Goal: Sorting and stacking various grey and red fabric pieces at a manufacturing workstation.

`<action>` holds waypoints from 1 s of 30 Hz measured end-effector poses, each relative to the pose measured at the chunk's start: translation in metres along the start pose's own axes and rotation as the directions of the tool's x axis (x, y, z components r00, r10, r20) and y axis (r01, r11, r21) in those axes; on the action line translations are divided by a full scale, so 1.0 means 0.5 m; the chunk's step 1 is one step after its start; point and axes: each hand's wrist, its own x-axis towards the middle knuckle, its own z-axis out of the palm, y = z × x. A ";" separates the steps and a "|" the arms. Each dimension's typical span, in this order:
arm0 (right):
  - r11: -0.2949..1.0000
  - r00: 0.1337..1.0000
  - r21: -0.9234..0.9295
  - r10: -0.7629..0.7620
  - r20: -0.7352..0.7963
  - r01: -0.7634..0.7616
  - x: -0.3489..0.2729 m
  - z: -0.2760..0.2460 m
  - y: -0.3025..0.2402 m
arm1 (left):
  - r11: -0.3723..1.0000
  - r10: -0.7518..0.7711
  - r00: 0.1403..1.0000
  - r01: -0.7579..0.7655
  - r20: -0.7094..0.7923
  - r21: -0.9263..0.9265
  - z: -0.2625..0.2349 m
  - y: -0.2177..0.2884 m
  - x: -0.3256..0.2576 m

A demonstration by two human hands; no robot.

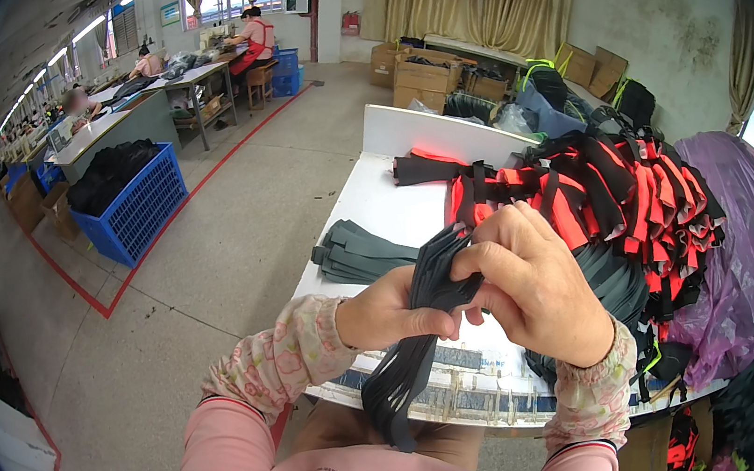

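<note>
My left hand (388,313) is closed around a bundle of dark grey fabric strips (439,270), whose long ends hang down over the table's near edge. At the top end of the same bundle, my right hand (532,284) pinches the strips with thumb and fingers. Another stack of grey-green strips (362,250) lies on the white table (363,198), just beyond my left hand. Right of my right hand are more grey strips (617,286), partly covered by a heap of black and orange-red fabric pieces (592,185).
A purple plastic bag (729,230) bulges at the table's right end. Cardboard boxes (425,77) stand behind the table. On the floor to the left is a blue crate (136,208) of black material, beside a red floor line (168,231). People sit at far workbenches (188,76).
</note>
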 end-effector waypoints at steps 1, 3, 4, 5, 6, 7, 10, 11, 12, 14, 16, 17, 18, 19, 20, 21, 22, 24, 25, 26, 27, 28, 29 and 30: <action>1.000 1.000 0.031 -0.003 0.027 0.002 0.000 -0.001 0.001 | 0.998 0.005 1.000 -0.007 0.022 0.062 0.001 -0.001 0.000; 0.998 0.999 0.061 -0.009 0.053 0.006 0.001 -0.004 0.004 | 0.998 0.049 0.999 -0.049 -0.004 -0.033 0.004 -0.015 -0.005; 0.998 0.999 0.054 -0.021 0.029 0.019 0.003 -0.005 0.006 | 0.988 0.090 0.995 -0.093 -0.034 -0.126 0.004 -0.020 -0.007; 0.998 0.999 0.046 -0.033 0.005 0.033 0.005 -0.006 0.008 | 0.988 0.091 0.995 -0.095 -0.036 -0.123 0.003 -0.019 -0.008; 0.998 0.999 0.043 -0.034 0.005 0.034 0.003 -0.007 0.008 | 0.994 0.079 0.996 -0.081 -0.036 -0.073 0.001 -0.018 -0.009; 0.998 1.000 0.058 -0.007 0.023 0.006 0.000 -0.007 0.008 | 0.997 0.067 0.997 -0.068 -0.038 -0.022 -0.001 -0.017 -0.009; 0.991 0.999 0.134 -0.002 -0.036 0.007 -0.009 0.007 0.023 | 0.998 0.056 0.996 -0.056 -0.076 0.013 0.008 -0.016 -0.011; 0.981 0.993 0.192 -0.017 -0.114 0.038 -0.011 0.012 0.026 | 0.998 0.058 0.995 -0.057 -0.076 0.014 0.014 -0.017 -0.010; 0.982 0.992 0.188 0.024 -0.123 -0.001 -0.008 0.005 0.017 | 0.998 0.068 0.989 -0.069 -0.129 0.001 0.021 -0.017 -0.007; 0.984 0.993 0.178 0.019 -0.113 0.001 -0.003 0.012 0.015 | 0.997 0.079 0.980 -0.082 -0.185 -0.011 0.021 -0.019 -0.009; 0.987 0.995 0.160 0.018 -0.103 -0.001 -0.002 0.015 0.012 | 0.997 0.054 0.986 -0.063 -0.160 -0.052 0.013 -0.028 -0.011; 0.986 0.996 0.167 -0.001 -0.085 0.015 -0.002 0.016 0.010 | 0.997 0.056 0.986 -0.065 -0.158 -0.052 0.011 -0.029 -0.011; 0.984 0.997 0.176 -0.020 -0.068 0.031 -0.002 0.018 0.010 | 0.995 0.057 0.988 -0.067 -0.140 -0.071 0.009 -0.031 -0.010; 0.984 0.998 0.174 -0.019 -0.068 0.030 -0.003 0.019 0.010 | 0.993 0.058 0.991 -0.069 -0.122 -0.091 0.007 -0.032 -0.009; 0.986 0.997 0.165 -0.026 -0.067 0.037 -0.004 0.019 0.011 | 0.993 0.058 0.991 -0.070 -0.120 -0.092 0.008 -0.031 -0.008; 0.986 0.997 0.159 -0.035 -0.067 0.046 -0.004 0.021 0.011 | 0.993 0.067 0.991 -0.077 -0.116 -0.085 0.009 -0.030 -0.008; 0.986 0.997 0.161 -0.036 -0.067 0.046 -0.003 0.021 0.012 | 0.993 0.075 0.991 -0.084 -0.112 -0.078 0.009 -0.029 -0.008; 0.982 0.998 0.183 -0.040 -0.052 0.049 -0.002 0.019 0.015 | 0.994 0.075 0.994 -0.081 -0.085 -0.069 0.007 -0.027 -0.006; 0.982 0.998 0.184 -0.039 -0.051 0.048 -0.002 0.016 0.015 | 0.995 0.075 0.996 -0.078 -0.056 -0.059 0.005 -0.027 -0.004; 0.980 0.999 0.194 -0.035 -0.028 0.040 -0.001 0.013 0.016 | 0.995 0.074 0.996 -0.077 -0.057 -0.061 0.005 -0.025 -0.003; 0.978 1.000 0.204 -0.031 -0.005 0.031 -0.001 0.011 0.016 | 0.995 0.070 0.997 -0.073 -0.043 -0.065 0.006 -0.024 -0.001; 0.978 1.000 0.205 -0.030 -0.004 0.030 -0.001 0.010 0.016 | 0.995 0.067 0.997 -0.069 -0.029 -0.069 0.006 -0.023 0.000; 0.978 1.000 0.207 -0.029 0.000 0.029 -0.001 0.010 0.015 | 0.995 0.066 0.997 -0.068 -0.030 -0.070 0.007 -0.023 0.000; 0.977 1.000 0.210 -0.030 0.004 0.029 -0.001 0.010 0.015 | 0.996 0.062 0.997 -0.064 -0.037 -0.062 0.008 -0.022 0.000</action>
